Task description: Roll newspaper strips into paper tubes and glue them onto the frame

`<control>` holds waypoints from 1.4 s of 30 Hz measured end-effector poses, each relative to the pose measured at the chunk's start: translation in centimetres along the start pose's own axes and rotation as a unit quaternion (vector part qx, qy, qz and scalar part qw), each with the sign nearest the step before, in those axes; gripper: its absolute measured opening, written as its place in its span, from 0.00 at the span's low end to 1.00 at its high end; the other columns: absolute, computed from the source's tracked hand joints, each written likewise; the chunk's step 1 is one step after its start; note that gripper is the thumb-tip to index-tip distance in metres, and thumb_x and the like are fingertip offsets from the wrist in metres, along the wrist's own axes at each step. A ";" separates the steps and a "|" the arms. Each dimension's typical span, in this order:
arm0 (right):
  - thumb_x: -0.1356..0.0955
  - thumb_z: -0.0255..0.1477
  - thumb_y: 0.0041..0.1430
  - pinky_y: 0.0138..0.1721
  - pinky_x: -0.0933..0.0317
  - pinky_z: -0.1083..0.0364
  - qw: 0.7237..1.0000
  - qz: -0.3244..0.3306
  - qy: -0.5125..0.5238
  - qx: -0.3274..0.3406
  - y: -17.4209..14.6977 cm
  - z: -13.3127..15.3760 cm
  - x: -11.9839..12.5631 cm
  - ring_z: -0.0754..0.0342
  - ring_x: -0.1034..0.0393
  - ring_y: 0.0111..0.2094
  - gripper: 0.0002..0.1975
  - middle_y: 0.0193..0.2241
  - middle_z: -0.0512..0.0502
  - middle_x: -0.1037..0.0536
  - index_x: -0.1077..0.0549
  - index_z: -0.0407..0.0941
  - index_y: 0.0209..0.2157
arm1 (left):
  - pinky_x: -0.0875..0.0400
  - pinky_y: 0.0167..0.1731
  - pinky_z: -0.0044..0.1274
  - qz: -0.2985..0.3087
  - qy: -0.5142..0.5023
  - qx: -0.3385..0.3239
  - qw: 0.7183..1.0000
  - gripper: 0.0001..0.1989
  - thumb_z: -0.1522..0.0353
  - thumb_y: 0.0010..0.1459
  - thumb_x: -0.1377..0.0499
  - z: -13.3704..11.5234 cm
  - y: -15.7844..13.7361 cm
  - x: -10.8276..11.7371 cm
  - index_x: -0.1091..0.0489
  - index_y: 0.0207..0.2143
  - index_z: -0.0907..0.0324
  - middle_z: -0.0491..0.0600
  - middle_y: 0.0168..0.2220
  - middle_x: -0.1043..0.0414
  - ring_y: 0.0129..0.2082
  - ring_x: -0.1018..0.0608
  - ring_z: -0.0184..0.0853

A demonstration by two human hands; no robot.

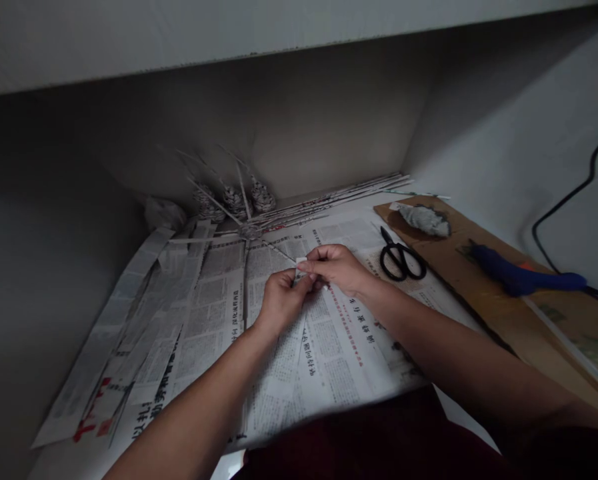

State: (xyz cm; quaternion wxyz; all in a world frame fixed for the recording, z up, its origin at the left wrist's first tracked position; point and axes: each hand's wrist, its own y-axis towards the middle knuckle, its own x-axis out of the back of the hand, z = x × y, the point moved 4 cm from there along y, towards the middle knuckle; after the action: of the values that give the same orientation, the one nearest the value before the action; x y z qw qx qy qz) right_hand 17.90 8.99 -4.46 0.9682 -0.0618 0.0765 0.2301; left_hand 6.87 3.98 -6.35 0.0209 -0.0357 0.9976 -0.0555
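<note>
My left hand (281, 300) and my right hand (339, 268) meet over the newspaper sheets, fingertips pinched together. Between them is a small newspaper strip (301, 263), gripped by both hands. A thin rolled-paper stick (279, 251) runs from my fingers up and left to a small knotted centre (250, 231), from which several other paper sticks spread out. How the strip joins the stick is hidden by my fingers. Right of my right hand lies a pair of black-handled scissors (397, 249), its blades pointing away from me.
Newspaper (219, 320) covers the table, with cut strips (123, 313) at left. Several woven paper cones (263, 195) and a bundle of paper sticks (349, 191) lie at the back. Cardboard (459, 267) at right carries a blue glue gun (509, 270) and a grey crumpled lump (425, 221). A shelf (279, 27) overhangs.
</note>
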 end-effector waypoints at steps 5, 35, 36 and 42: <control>0.26 0.37 0.42 0.13 0.45 0.62 0.999 0.032 -0.021 0.017 0.0 0.2 0.1 0.62 0.39 0.12 0.16 0.15 0.55 0.30 0.30 0.41 0.27 | 0.26 0.30 0.27 0.061 -0.021 -0.016 0.998 0.16 0.58 0.50 0.39 -0.4 -0.2 -0.4 0.26 0.29 0.65 0.54 0.29 0.24 0.29 0.23 0.36; 0.28 0.39 0.47 0.11 0.50 0.63 0.991 0.116 -0.058 -0.016 -0.4 0.4 0.0 0.63 0.41 0.11 0.16 0.13 0.56 0.33 0.28 0.40 0.32 | 0.28 0.36 0.27 0.160 -0.001 0.017 0.987 0.18 0.58 0.53 0.41 -0.3 -0.2 -1.1 0.25 0.31 0.66 0.55 0.32 0.24 0.34 0.23 0.36; 0.28 0.39 0.47 0.11 0.50 0.63 0.992 0.115 -0.057 -0.013 -0.3 0.3 0.1 0.63 0.41 0.11 0.16 0.12 0.56 0.33 0.28 0.40 0.31 | 0.27 0.36 0.27 0.160 0.000 0.018 0.987 0.18 0.58 0.54 0.42 -0.3 -0.3 -1.1 0.25 0.32 0.66 0.55 0.32 0.24 0.34 0.23 0.36; 0.26 0.38 0.44 0.09 0.48 0.63 0.997 0.063 -0.038 -0.015 0.0 -0.3 0.5 0.61 0.39 0.10 0.16 0.14 0.55 0.31 0.30 0.42 0.29 | 0.27 0.30 0.26 0.121 -0.007 0.001 0.993 0.16 0.59 0.53 0.41 -0.3 -0.3 -1.1 0.29 0.36 0.64 0.52 0.30 0.25 0.31 0.23 0.34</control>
State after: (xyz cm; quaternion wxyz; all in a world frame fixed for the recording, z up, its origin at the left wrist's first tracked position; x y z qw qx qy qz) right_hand 18.31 9.20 -4.84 0.9528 -0.0626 0.0400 0.2944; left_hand 8.02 3.79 -5.97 0.0343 0.0849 0.9944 -0.0533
